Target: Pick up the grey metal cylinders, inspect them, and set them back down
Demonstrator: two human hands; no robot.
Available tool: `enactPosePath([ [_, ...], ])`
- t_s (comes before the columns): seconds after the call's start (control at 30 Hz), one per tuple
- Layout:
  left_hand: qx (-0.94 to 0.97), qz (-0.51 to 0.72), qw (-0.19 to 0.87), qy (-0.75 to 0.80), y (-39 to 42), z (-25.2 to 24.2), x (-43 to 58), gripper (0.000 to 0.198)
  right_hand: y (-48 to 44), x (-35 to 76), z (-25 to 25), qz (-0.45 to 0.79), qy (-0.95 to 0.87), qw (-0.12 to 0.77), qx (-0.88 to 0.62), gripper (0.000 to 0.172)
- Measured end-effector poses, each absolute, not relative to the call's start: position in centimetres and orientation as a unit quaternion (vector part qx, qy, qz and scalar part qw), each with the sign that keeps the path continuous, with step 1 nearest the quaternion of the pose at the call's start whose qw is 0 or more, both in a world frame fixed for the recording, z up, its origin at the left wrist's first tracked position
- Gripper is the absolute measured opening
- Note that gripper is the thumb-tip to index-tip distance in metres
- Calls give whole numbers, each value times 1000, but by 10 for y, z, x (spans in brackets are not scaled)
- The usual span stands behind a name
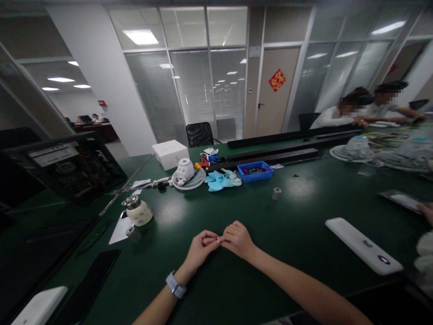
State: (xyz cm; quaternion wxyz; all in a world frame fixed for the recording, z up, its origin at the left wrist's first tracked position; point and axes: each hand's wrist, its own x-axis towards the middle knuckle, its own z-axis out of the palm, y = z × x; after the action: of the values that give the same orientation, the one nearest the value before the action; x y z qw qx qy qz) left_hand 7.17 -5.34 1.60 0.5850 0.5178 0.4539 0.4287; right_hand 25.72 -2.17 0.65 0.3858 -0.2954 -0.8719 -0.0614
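My left hand (202,247) and my right hand (238,239) meet at the fingertips over the green table, a little below the middle of the view. The left thumb and fingers are pinched together, and a pale grey watch (175,285) is on that wrist. Curled fingers on the right hand press against the left fingertips. Anything between them is hidden or too small to name. Beyond the hands lie light blue fan blades (218,180), a white fan part with a round grille (188,177), and a blue tray (255,172) of small coloured pieces.
At left stand a cream jug (140,214) and an opened monitor (64,169). A grey cylinder (276,194) stands beyond my right hand. A long white case (365,246) lies at right, near another person's hand (426,211). Black rails (274,159) and a white box (170,155) line the back.
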Motion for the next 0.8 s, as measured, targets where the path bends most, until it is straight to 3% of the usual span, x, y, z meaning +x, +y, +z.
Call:
enactPosePath([
  [0.33, 558, 366, 554, 499, -52, 19, 68, 40, -13, 260, 3, 7, -892, 331, -309, 22],
  [0.57, 549, 405, 528, 505, -43, 31, 53, 46, -17, 272, 18, 113, -852, 373, -350, 32],
  [0.63, 556, 451, 427, 553, -37, 43, 30, 45, -15, 279, 19, 148, -825, 389, -381, 33],
  [0.8, 501, 489, -40, 712, -34, 72, -54, 32, -6, 292, 17, 221, -771, 402, -441, 35],
])
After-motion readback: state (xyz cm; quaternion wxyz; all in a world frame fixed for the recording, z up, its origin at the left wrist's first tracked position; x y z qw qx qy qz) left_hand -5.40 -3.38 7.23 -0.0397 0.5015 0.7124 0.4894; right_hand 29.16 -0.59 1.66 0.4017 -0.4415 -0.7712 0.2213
